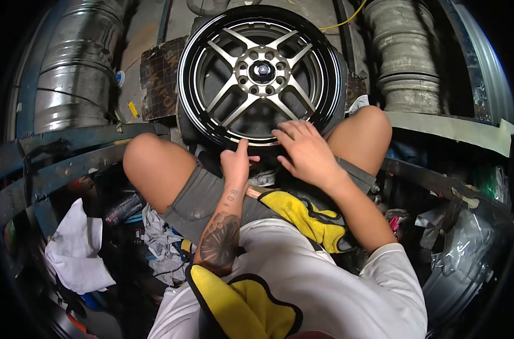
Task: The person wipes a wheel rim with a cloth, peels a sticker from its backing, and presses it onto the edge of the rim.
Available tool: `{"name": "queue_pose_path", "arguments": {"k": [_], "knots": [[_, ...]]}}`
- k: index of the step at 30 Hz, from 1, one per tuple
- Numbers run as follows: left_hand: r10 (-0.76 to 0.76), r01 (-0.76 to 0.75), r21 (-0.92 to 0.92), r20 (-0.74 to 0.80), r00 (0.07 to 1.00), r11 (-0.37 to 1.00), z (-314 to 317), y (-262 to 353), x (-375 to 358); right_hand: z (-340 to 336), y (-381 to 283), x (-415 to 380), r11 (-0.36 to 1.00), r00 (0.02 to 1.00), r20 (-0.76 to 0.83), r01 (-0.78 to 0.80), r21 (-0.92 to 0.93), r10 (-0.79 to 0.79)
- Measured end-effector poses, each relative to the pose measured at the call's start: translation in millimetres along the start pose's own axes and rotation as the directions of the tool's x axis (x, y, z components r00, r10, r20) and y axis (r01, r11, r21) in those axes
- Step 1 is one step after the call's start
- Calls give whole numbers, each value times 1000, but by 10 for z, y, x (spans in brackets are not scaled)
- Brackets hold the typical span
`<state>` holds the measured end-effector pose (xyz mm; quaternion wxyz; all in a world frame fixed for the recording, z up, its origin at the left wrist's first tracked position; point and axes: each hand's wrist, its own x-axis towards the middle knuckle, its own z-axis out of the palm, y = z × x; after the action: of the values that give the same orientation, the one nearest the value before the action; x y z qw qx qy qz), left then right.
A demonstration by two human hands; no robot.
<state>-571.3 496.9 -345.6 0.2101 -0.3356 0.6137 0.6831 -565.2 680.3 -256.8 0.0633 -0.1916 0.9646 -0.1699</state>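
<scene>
A car wheel rim [293, 90] with a black outer barrel and machined silver spokes lies face up between the knees, in the head view. My left hand [237, 165] is at its near edge, thumb on the lip and the other fingers curled low against the side, partly hidden. Just to the right, my right hand [309, 150] rests its spread, extended fingers on the near right edge of the rim. A yellow cloth with black trim [308, 217] lies across the lap, below my right hand.
Stacked bare metal rims stand at the left [76, 73] and right [404, 56]. A blue metal frame [76, 141] runs beside the left knee. White rags [79, 248] hang at lower left. Another yellow cloth [240, 305] lies on the shirt. Clear plastic wrap [466, 243] sits at right.
</scene>
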Motion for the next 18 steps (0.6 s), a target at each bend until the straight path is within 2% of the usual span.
{"name": "queue_pose_path", "arguments": {"k": [4,7,11,14,17,18], "knots": [[-28,28,36,0,1000,999,18,46,-38,209,3,-5,999,999,0,-36,5,36],[1,1,61,-22,1000,998,14,7,-8,241,23,2,997,992,107,-64,47,59],[16,-15,24,-43,999,1000,51,4,-4,298,44,-27,994,989,128,-83,65,74],[-74,72,68,28,997,995,-30,12,-22,289,23,-19,995,991,106,-86,59,80],[-236,105,422,273,932,901,-214,298,-296,315,12,-20,993,991,97,-101,55,96],[-141,-62,610,280,950,790,-244,456,-424,331,14,-23,993,990,99,-110,51,104]]}}
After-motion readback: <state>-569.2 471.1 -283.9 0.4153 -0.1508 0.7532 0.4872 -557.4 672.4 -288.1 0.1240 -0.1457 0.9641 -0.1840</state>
